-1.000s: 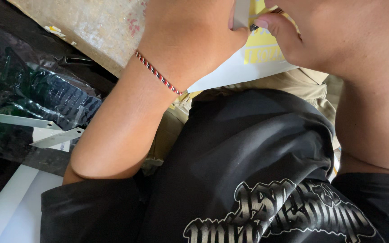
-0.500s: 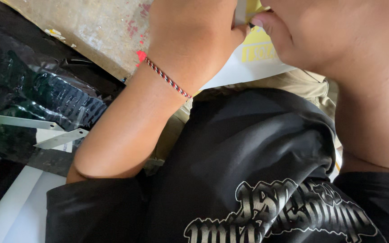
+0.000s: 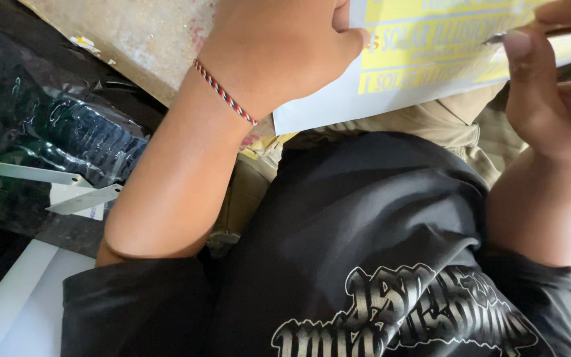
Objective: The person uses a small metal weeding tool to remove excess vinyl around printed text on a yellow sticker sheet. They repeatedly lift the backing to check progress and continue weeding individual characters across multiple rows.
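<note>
A: Well, nearest the camera is the person's own black T-shirt (image 3: 378, 218) with a silver-grey print low on the chest, soft and creased, and khaki trousers (image 3: 444, 125) show just beyond it.

B: And the hands?

A: The left hand (image 3: 279, 46) is clenched on the left edge of a white sheet with yellow lettered panels (image 3: 391, 73), its fingers curled over and gripping the sheet; a braided red, black and white cord (image 3: 225, 92) circles that wrist. The right hand (image 3: 550, 99) is at the sheet's right side, thumb up, fingers pinched narrowly on a thin metal tip (image 3: 503, 38) that touches the yellow. What kind of tool it is, I cannot tell.

B: Where does the sheet sit?

A: Held up over the lap, at the far top of the view, tilted down to the left.

B: How far along does the work look?

A: Hard to judge. Yellow film covers most of what shows; only the margin is bare white, so I'd guess much picking is left.

B: Materials around?

A: On the left, crinkled glossy black plastic (image 3: 47, 125), two flat pale metal strips (image 3: 67, 192) and a smooth white board (image 3: 8, 317). Farther off, a rough, stained bench (image 3: 133, 39).
</note>
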